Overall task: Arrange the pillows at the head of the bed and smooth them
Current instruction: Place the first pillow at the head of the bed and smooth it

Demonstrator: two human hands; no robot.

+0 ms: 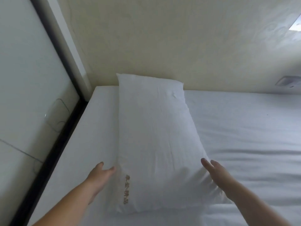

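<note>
One white pillow (154,131) with gold embroidered characters near its close end lies lengthwise on the white bed (244,136). Its far end rests against the cream wall. My left hand (101,175) touches the pillow's left side near the close end, fingers apart and partly tucked under the edge. My right hand (215,173) lies flat against the pillow's right side, fingers straight. Neither hand is closed around the pillow.
A cream wall (162,46) stands behind the bed. On the left a dark frame (61,136) with a frosted glass panel runs along the mattress edge. A wall switch plate (288,81) sits at far right. The sheet to the right shows mild wrinkles.
</note>
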